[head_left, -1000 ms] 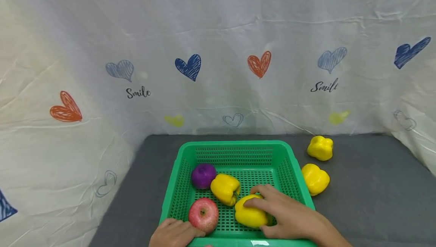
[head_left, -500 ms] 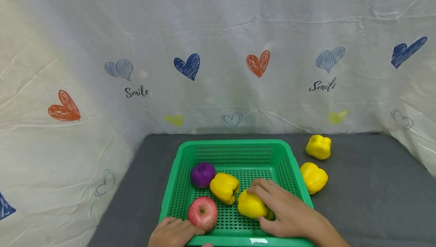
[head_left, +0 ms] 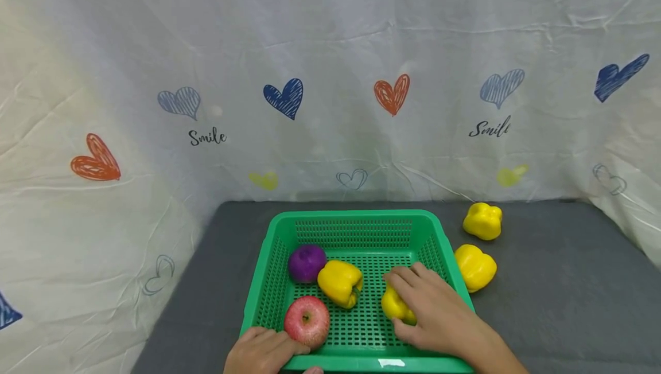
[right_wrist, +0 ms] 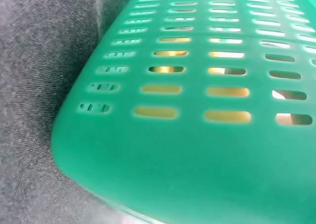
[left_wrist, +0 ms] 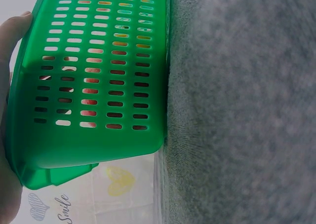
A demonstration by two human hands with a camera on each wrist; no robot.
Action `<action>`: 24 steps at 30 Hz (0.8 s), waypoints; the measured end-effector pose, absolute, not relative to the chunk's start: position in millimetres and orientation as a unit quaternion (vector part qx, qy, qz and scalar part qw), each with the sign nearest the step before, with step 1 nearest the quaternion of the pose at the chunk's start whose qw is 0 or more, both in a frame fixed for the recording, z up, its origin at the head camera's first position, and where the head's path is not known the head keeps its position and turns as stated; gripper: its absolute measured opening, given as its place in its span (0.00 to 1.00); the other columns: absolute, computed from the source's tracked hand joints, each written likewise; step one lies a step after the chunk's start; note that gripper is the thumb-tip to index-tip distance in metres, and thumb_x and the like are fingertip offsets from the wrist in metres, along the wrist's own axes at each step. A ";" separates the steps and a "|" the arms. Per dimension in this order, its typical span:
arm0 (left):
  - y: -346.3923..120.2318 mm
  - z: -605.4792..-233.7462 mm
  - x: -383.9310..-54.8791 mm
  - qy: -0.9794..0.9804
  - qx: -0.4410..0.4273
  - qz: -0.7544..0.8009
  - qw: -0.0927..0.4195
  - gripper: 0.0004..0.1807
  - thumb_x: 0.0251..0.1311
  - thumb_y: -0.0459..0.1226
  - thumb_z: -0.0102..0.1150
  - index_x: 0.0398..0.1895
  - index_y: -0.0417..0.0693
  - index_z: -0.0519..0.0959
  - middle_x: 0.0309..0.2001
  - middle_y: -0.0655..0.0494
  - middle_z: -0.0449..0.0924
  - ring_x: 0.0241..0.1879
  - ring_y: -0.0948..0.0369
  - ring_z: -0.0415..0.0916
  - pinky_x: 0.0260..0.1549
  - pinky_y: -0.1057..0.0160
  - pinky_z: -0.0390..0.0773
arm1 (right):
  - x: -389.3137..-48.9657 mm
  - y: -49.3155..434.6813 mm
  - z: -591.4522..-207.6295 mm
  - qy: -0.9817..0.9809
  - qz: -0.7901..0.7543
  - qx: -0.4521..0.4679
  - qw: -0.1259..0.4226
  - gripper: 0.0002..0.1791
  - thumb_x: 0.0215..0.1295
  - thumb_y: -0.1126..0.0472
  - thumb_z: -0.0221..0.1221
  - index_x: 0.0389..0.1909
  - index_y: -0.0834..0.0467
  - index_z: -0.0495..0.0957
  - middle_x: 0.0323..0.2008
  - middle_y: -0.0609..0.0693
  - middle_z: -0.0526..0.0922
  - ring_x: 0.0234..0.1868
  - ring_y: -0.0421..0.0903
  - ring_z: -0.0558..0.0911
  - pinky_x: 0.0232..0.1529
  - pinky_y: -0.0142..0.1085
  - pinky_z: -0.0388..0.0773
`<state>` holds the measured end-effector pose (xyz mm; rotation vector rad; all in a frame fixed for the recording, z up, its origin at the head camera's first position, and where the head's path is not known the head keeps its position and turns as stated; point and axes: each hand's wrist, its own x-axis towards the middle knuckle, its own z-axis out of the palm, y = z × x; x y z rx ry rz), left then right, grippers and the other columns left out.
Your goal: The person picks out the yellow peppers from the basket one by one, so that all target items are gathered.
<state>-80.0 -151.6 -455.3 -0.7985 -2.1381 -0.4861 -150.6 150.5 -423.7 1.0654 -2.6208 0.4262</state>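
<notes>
A green plastic basket (head_left: pixel 335 364) with slotted walls stands on the grey cloth. My left hand (head_left: pixel 264 352) grips its near left rim, fingers over the edge beside a red apple (head_left: pixel 307 319); in the left wrist view the thumb lies along the rim. Reaching inside on the right, my right hand (head_left: pixel 426 311) curls its fingers and thumb round a yellow bell pepper (head_left: pixel 395 307), partly covered by the hand. Another yellow bell pepper (head_left: pixel 339 282) lies in the basket's middle, touching a round purple vegetable (head_left: pixel 307 263). The right wrist view shows mostly the basket's outer wall (right_wrist: pixel 163 155).
Outside the basket's right wall, two more yellow bell peppers (head_left: pixel 475 268) lie on the grey cloth (head_left: pixel 563 293), one close to the wall and one farther back. A white curtain (head_left: pixel 330 150) printed with hearts hangs behind the table and along its left side.
The right hand has moved the yellow bell pepper to the right inside the basket, away from the middle pepper. My left hand has stayed on the rim.
</notes>
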 end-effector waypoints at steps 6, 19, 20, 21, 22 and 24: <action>-150.7 -454.3 -79.3 -0.848 -0.312 -0.190 0.385 0.11 0.43 0.57 0.63 0.25 0.65 0.77 0.24 0.77 0.72 0.21 0.74 0.66 0.26 0.72 0.63 | -149.2 152.5 -423.9 -0.920 0.149 0.360 0.046 0.32 0.47 0.51 0.64 0.56 0.47 0.68 0.57 0.43 0.63 0.50 0.40 0.66 0.46 0.39 0.71; -152.1 -455.6 -78.3 -0.856 -0.307 -0.185 0.374 0.12 0.42 0.57 0.64 0.25 0.66 0.77 0.24 0.77 0.71 0.22 0.75 0.66 0.27 0.72 0.63 | -153.1 152.5 -420.6 -0.896 0.196 0.399 -0.010 0.26 0.39 0.53 0.71 0.40 0.36 0.70 0.47 0.38 0.68 0.40 0.40 0.68 0.37 0.36 0.71; -152.2 -455.7 -78.1 -0.857 -0.305 -0.186 0.371 0.12 0.42 0.57 0.64 0.25 0.66 0.77 0.24 0.78 0.71 0.22 0.75 0.66 0.27 0.72 0.63 | -153.0 152.6 -421.0 -0.896 0.192 0.401 -0.009 0.27 0.39 0.53 0.71 0.42 0.36 0.71 0.48 0.40 0.68 0.42 0.40 0.68 0.38 0.37 0.72; -152.3 -455.8 -77.9 -0.858 -0.304 -0.186 0.370 0.12 0.42 0.57 0.64 0.25 0.66 0.77 0.24 0.78 0.71 0.22 0.75 0.66 0.27 0.72 0.64 | -152.9 153.0 -421.6 -0.896 0.188 0.402 -0.006 0.28 0.39 0.53 0.71 0.44 0.37 0.70 0.49 0.40 0.68 0.44 0.41 0.69 0.39 0.38 0.72; -152.4 -455.8 -77.6 -0.859 -0.303 -0.187 0.367 0.12 0.41 0.57 0.65 0.25 0.66 0.77 0.24 0.78 0.71 0.22 0.75 0.66 0.28 0.72 0.64 | -152.6 153.3 -422.2 -0.896 0.184 0.404 -0.004 0.29 0.40 0.53 0.71 0.46 0.37 0.70 0.51 0.41 0.67 0.45 0.42 0.68 0.40 0.39 0.72; -152.8 -455.9 -76.8 -0.864 -0.299 -0.188 0.360 0.11 0.42 0.57 0.64 0.25 0.67 0.77 0.24 0.78 0.71 0.22 0.75 0.66 0.28 0.73 0.63 | -151.8 154.0 -423.8 -0.897 0.174 0.407 0.001 0.33 0.40 0.52 0.71 0.51 0.39 0.69 0.54 0.43 0.66 0.49 0.43 0.68 0.43 0.41 0.73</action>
